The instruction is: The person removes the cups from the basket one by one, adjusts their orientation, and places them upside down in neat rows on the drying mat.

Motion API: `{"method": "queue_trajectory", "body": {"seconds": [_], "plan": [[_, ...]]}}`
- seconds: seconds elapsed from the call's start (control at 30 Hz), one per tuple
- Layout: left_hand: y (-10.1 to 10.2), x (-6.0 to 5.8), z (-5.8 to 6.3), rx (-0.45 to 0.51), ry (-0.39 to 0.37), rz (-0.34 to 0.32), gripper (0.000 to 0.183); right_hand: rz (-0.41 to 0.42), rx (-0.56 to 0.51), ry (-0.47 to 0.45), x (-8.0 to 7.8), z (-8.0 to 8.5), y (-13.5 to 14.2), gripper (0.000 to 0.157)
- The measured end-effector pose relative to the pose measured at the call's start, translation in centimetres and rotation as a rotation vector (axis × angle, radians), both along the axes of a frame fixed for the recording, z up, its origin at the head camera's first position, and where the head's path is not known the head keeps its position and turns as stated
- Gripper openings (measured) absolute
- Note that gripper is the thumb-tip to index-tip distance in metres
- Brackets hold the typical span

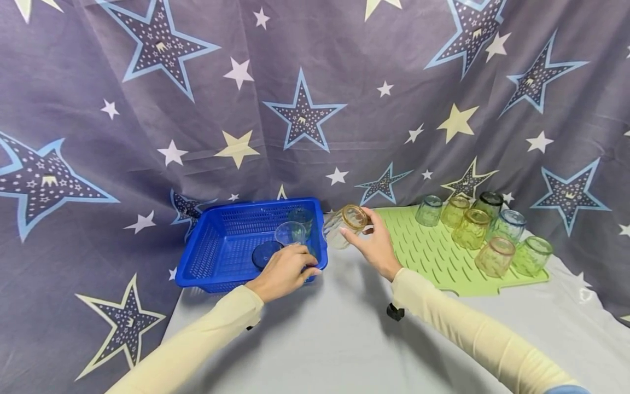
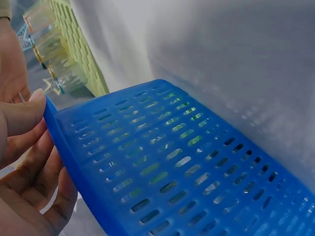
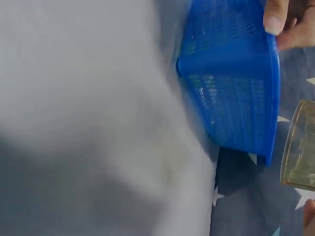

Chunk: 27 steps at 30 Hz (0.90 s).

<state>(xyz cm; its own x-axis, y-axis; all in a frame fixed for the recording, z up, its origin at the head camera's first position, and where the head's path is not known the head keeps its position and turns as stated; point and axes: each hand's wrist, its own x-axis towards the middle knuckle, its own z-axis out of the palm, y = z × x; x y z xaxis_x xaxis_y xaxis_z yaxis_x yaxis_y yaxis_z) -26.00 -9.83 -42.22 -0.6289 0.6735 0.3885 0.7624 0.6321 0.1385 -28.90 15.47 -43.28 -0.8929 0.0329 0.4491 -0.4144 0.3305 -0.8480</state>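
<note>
My left hand (image 1: 289,268) is at the near right corner of a blue plastic basket (image 1: 197,249). Thumb and fingers pinch its rim, as the left wrist view shows. Just outside the basket's right side, my right hand (image 1: 374,243) holds an amber-tinted glass (image 1: 354,217) between thumb and fingers, tilted and raised near rim height. Inside the basket, toward the right, are a dark blue glass (image 1: 266,255), a clear glass (image 1: 289,234) and a greenish glass (image 1: 299,215). The left hand partly covers that corner of the basket.
A light green drying mat (image 1: 413,241) lies right of the basket. Several coloured glasses stand on its right part, among them a yellow glass (image 1: 471,230) and a pink glass (image 1: 495,257). A star-patterned curtain (image 1: 305,180) hangs close behind the white-covered table (image 1: 320,339).
</note>
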Motion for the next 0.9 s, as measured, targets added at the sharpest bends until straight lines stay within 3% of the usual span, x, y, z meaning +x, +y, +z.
{"method": "queue_trajectory", "body": {"seconds": [0.37, 0.9], "plan": [[0.1, 0.0, 0.2, -0.023, 0.025, 0.011, 0.017, -0.066, 0.039, -0.058, -1.5, -1.6, 3.7, 0.073], [0.5, 0.4, 0.5, -0.071, 0.048, 0.031, 0.019, -0.255, 0.182, -0.151, -2.8, -3.1, 12.0, 0.087]]}}
